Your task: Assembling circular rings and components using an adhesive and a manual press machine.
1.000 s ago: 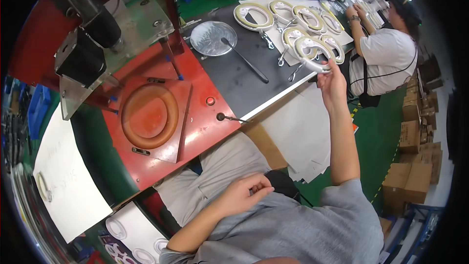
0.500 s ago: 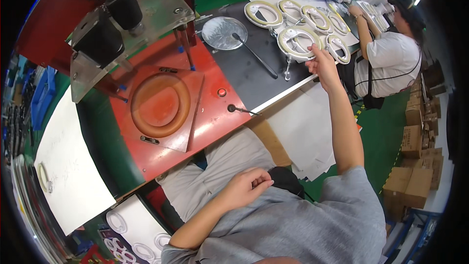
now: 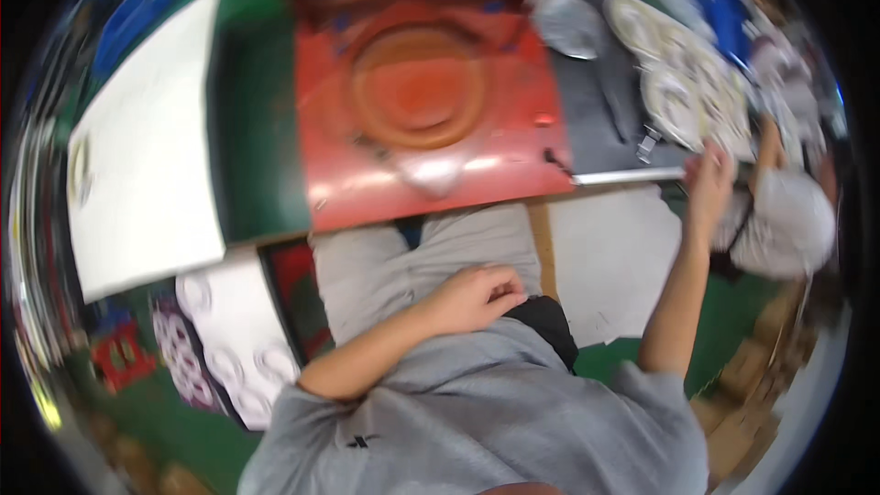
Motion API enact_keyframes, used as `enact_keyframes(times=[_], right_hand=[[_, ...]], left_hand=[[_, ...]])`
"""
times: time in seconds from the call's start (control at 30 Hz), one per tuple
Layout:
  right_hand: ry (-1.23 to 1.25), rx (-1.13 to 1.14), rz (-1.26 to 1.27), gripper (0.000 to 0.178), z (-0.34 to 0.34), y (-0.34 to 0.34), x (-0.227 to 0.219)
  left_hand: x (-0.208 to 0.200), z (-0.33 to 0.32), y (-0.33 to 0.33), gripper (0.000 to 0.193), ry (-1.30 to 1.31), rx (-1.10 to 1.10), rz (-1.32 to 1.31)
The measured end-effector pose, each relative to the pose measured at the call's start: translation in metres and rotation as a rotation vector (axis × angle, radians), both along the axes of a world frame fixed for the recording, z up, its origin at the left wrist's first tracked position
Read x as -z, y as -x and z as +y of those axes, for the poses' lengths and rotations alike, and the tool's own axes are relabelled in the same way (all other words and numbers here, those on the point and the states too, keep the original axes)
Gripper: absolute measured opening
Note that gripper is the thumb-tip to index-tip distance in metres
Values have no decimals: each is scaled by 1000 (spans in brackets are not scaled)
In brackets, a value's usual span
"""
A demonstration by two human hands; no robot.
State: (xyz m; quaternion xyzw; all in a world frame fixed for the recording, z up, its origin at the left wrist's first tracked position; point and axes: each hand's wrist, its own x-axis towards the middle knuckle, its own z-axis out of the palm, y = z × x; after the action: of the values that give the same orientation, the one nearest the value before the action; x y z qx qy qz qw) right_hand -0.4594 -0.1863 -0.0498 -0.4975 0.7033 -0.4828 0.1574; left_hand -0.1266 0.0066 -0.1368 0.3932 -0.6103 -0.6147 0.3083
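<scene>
My left hand (image 3: 477,298) rests against my lap with its fingers curled in; nothing shows in it. My right hand (image 3: 710,179) is at the table's front edge on the right, beside the nearest of several white ring-shaped parts (image 3: 674,105) with pale yellowish rims. Motion smears its fingers, so I cannot make out whether it grips one. A small metal clasp (image 3: 648,145) sticks out from the rings toward me. In front of me, the red work surface (image 3: 513,156) carries an orange-brown ring-shaped mould (image 3: 420,133).
A round metal dish (image 3: 568,23) and a dark rod (image 3: 612,96) lie left of the rings. White board (image 3: 151,165) covers the left side, with a small ring (image 3: 81,170) on it. More white rings (image 3: 225,362) lie lower left. A co-worker (image 3: 784,220) sits at right.
My view has swung to the right, so the table sits straighter and the press's upper part is mostly out of sight. My right hand appears lower against the rings; the left remains at my lap.
</scene>
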Motion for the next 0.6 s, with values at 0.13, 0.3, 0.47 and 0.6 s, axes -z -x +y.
enact_keyframes(times=[0.13,0.3,0.47,0.6], right_hand=[[-337,-701,-266,26,63,-72,-13],[-982,-1269,-464,21,121,-179,33],[-918,-1544,-406,30,137,-243,61],[-844,-1611,-296,20,135,-274,71]], left_hand=[[16,1,-34,15,-6,-170,-34],[38,26,-109,17,-94,-625,-93],[-42,84,-189,14,-281,-754,155],[-82,135,-248,10,-82,-1271,77]])
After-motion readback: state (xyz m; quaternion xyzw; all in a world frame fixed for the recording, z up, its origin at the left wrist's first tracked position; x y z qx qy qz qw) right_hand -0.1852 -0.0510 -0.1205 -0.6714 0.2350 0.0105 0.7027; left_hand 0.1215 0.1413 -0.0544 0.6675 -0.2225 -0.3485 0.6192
